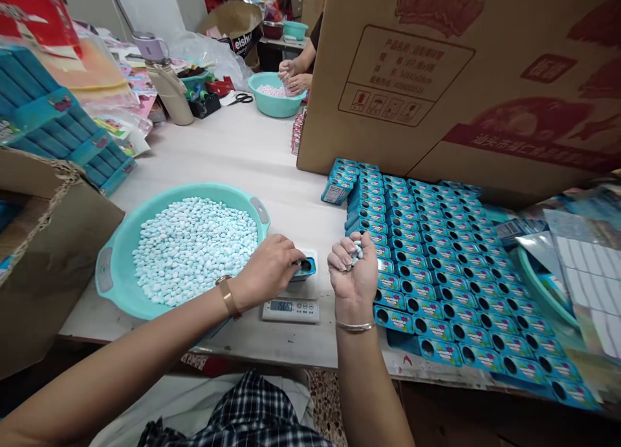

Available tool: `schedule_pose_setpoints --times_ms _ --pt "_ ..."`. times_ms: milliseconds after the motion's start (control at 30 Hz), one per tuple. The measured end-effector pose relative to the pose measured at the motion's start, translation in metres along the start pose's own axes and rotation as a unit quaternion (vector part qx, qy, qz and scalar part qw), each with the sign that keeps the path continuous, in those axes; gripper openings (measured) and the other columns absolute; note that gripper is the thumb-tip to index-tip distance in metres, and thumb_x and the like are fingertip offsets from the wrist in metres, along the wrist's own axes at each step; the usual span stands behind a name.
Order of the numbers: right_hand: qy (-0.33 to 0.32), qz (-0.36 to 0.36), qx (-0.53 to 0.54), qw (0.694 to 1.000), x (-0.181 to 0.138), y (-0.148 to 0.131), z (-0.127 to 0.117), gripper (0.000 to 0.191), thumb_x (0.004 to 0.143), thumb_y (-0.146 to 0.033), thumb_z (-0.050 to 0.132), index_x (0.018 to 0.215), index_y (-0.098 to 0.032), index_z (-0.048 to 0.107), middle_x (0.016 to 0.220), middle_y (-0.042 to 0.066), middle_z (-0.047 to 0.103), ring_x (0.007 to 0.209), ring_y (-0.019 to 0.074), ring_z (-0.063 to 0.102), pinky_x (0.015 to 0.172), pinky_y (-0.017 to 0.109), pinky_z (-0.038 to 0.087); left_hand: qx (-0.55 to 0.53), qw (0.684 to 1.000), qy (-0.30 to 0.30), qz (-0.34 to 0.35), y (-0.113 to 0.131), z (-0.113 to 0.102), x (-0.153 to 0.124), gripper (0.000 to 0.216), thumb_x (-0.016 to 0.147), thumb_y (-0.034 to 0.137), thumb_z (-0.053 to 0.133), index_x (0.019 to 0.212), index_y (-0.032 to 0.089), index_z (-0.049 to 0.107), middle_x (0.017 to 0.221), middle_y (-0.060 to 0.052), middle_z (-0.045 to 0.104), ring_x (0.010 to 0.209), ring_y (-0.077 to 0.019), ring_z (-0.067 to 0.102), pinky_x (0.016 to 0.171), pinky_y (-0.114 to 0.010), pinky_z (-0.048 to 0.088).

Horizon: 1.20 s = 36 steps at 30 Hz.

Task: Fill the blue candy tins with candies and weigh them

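Note:
My left hand (270,266), its fingers pressed together, pinches the top of a small blue box (309,264) that has a dark round hole. That box is on a white digital scale (292,310) with a lit display. Turned palm up, my right hand (353,269) curls its fingers around several pale blue candies (357,253). A turquoise basin (119,256) with grey handles holds a heap of the same pale candies (194,246) left of the scale. Rows of matching blue boxes (436,253) stand just right of my right hand.
Behind the rows rises a large cardboard carton (388,110). An open carton (63,266) and stacked blue packs (63,117) are at left. Farther back are a beige flask (169,91), scissors (240,99) and a co-worker's hands (295,78) over another turquoise basin (276,105).

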State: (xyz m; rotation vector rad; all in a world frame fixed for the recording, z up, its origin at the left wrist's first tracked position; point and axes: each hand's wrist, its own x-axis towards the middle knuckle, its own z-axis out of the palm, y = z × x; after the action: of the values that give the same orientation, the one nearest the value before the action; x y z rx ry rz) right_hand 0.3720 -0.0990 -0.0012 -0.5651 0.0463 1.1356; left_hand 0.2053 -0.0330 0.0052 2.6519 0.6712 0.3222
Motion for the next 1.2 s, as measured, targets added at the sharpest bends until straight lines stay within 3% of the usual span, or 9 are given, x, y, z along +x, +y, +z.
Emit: schedule_pose_setpoints --times_ms 267,500,733,967,1200 --pt "0.001 0.005 0.007 1.0 0.001 0.002 -0.001 0.023 0.089 -0.035 0.057 0.074 -0.02 0.047 0.053 -0.011 0.037 0.035 0.0031 0.031 0.032 0.014 0.023 0.033 0.999 -0.001 0.021 0.0 0.002 0.004 0.024 0.093 0.017 0.046 0.098 0.018 0.07 0.086 -0.007 0.065 0.091 -0.023 0.053 0.087 -0.04 0.04" --pt "-0.008 0.004 -0.007 1.0 0.002 0.004 -0.002 0.024 0.087 -0.036 0.061 0.074 -0.02 0.047 0.053 -0.011 0.038 0.036 0.0029 0.032 0.032 0.014 0.023 -0.029 0.999 -0.02 0.037 0.004 0.001 0.012 0.023 0.092 0.017 0.05 0.095 0.021 0.072 0.088 -0.006 0.067 0.093 -0.0216 0.056 0.089 -0.039 0.04" --pt "-0.01 0.004 -0.006 1.0 0.0 -0.003 -0.006 0.024 0.088 -0.035 0.06 0.073 -0.02 0.047 0.053 -0.011 0.037 0.036 0.003 0.032 0.032 0.014 0.024 -0.215 0.97 0.094 -0.056 -0.01 -0.028 0.01 0.017 0.091 0.023 0.055 0.099 0.021 0.07 0.098 -0.003 0.071 0.096 -0.0177 0.062 0.089 -0.033 0.048" --pt "-0.014 0.009 -0.008 1.0 0.002 -0.005 -0.009 0.024 0.087 -0.034 0.062 0.074 -0.02 0.047 0.053 -0.011 0.038 0.036 0.0028 0.032 0.032 0.014 0.025 -0.124 0.977 0.113 -0.129 -0.043 -0.064 -0.027 0.02 0.093 0.031 0.054 0.1 0.02 0.069 0.1 -0.002 0.071 0.098 -0.0178 0.062 0.091 -0.033 0.047" --pt "-0.012 0.021 0.028 0.999 0.004 -0.007 -0.014 0.021 0.089 -0.031 0.059 0.075 -0.02 0.049 0.053 -0.011 0.038 0.036 0.0031 0.034 0.033 0.014 0.025 0.148 0.97 0.071 -0.179 -0.075 -0.071 -0.061 0.029 0.095 0.038 0.049 0.097 0.019 0.07 0.095 -0.004 0.07 0.095 -0.0246 0.06 0.092 -0.042 0.043"
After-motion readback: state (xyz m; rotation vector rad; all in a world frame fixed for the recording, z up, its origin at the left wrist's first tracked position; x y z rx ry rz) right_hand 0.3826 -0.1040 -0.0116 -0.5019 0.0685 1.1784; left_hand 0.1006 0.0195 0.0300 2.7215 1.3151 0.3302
